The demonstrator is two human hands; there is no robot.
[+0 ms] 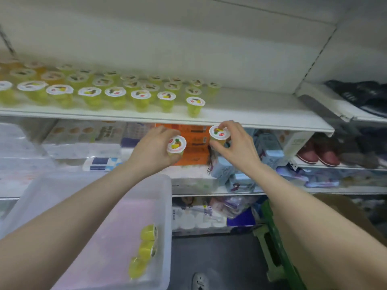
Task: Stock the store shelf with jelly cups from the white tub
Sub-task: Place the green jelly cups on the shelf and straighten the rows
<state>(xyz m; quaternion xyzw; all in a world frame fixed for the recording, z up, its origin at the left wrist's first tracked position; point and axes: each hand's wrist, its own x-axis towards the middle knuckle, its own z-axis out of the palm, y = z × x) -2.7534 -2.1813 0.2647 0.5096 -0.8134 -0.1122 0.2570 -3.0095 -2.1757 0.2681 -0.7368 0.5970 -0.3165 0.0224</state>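
Observation:
My left hand grips a yellow jelly cup with a white fruit-print lid, just below the shelf's front edge. My right hand pinches a second jelly cup at about the same height, slightly higher. Several rows of the same cups stand upright on the white shelf, filling its left and middle; the last cup in the front row stands beside a bare stretch to its right. The white tub sits low on the left, with three cups lying on their sides inside.
Packaged goods, an orange box and tissue packs fill the lower shelves behind my hands. Shoes sit at the right, dark items above them. A green stool and a cardboard box stand on the floor at the right.

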